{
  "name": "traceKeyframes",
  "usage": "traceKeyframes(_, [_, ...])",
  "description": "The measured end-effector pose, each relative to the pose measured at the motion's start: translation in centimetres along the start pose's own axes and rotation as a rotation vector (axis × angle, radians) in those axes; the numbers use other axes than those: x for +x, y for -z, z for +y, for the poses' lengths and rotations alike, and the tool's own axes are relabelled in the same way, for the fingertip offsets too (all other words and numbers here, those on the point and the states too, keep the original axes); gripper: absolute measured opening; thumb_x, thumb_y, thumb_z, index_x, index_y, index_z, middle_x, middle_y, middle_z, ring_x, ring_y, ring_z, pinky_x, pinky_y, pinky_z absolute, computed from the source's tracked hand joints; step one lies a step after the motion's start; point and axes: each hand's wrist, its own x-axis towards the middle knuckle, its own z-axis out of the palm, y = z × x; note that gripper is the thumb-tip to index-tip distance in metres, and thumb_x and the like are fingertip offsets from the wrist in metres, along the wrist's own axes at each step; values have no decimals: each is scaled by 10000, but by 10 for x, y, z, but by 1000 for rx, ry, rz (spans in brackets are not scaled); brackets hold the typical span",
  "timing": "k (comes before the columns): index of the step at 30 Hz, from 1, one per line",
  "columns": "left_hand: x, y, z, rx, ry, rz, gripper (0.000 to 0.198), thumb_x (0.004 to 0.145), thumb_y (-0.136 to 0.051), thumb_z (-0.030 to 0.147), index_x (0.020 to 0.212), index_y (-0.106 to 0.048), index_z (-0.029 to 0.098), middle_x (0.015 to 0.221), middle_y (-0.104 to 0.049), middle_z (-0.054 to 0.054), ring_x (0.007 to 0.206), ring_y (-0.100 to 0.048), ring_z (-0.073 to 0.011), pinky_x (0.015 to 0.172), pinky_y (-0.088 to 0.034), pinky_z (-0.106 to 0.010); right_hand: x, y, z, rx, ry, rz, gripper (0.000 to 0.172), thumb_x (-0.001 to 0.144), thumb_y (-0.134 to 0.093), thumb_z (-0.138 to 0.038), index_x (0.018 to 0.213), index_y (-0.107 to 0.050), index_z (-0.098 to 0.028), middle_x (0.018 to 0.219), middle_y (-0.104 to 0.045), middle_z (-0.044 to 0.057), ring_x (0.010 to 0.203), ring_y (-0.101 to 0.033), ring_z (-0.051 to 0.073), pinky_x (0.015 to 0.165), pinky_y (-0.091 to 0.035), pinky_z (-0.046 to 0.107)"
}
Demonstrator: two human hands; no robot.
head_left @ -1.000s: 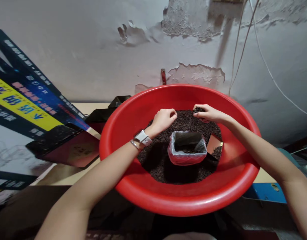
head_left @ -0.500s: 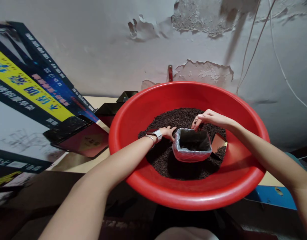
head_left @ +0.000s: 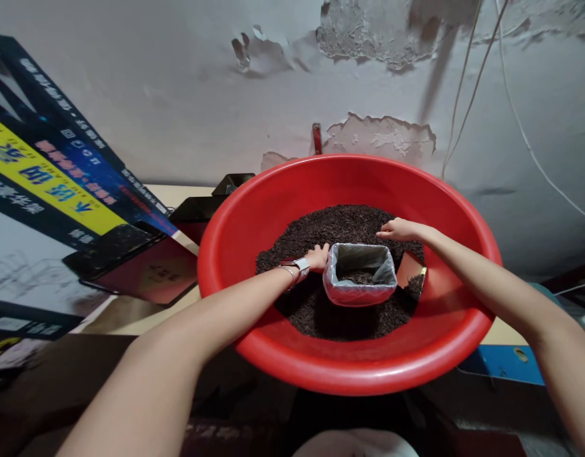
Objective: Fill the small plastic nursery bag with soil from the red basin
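A small box (head_left: 360, 296) with a clear plastic liner sits on dark loose leaves (head_left: 340, 219), which look like tea, in a wide red basin (head_left: 368, 381). Some leaves lie at the bottom of the box. My left hand (head_left: 317, 258), with a watch and a bracelet at the wrist, rests against the box's left side, fingers apart. Over the leaves just behind the box's right corner is my right hand (head_left: 398, 230). Its fingers are bent and close together; whatever they hold is hidden. Right of the box leans a copper-coloured open tin (head_left: 408, 269) with leaves in it.
Black tins (head_left: 195, 212) stand left of the basin on a pale tabletop (head_left: 125, 316). Nearer on the left are a dark red tin (head_left: 144, 270) and a large printed carton (head_left: 49, 171). Behind rises a peeling wall (head_left: 188, 95) with hanging cords (head_left: 468, 70).
My right hand has moved from above the box's back rim to the right, over the leaves. Leaves now show inside the box. My left hand stays at its side. The view has shifted slightly.
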Motion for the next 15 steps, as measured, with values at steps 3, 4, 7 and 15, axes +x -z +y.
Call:
traceKeyframes(3, [0, 9, 6, -34, -43, -2, 317, 735, -561, 335, 980, -620, 144, 1035, -656, -131, 977, -613, -297, 794, -475, -333, -1, 0, 1, 22, 5, -9, 368, 878, -443, -418, 804, -681, -148, 795, -661, 98, 648, -562, 160, 608, -370, 269])
traceKeyframes(4, [1, 15, 8, -44, -62, 10, 256, 724, -571, 326, 898, -628, 148, 974, -672, -108, 939, -623, -279, 768, -477, -306, -2, 1, 0, 49, 14, 9, 360, 866, -462, -424, 805, -685, -149, 783, -663, 94, 638, -561, 155, 609, -378, 269])
traceKeyframes(7, [1, 40, 13, -69, -92, 134, 234, 726, -557, 301, 896, -587, 144, 954, -658, -110, 898, -616, -259, 745, -474, -297, -8, 5, -3, 150, 45, 109, 340, 827, -510, -445, 787, -695, -163, 726, -662, 78, 662, -578, 163, 636, -411, 275])
traceKeyframes(15, [-41, 91, 45, -188, -394, 454, 176, 776, -403, 173, 946, -449, 172, 996, -551, -69, 927, -528, -176, 865, -430, -296, -116, 4, -40, 559, 199, 427, 315, 844, -498, -408, 1089, -653, -285, 1055, -670, 13, 988, -598, 256, 775, -485, 334])
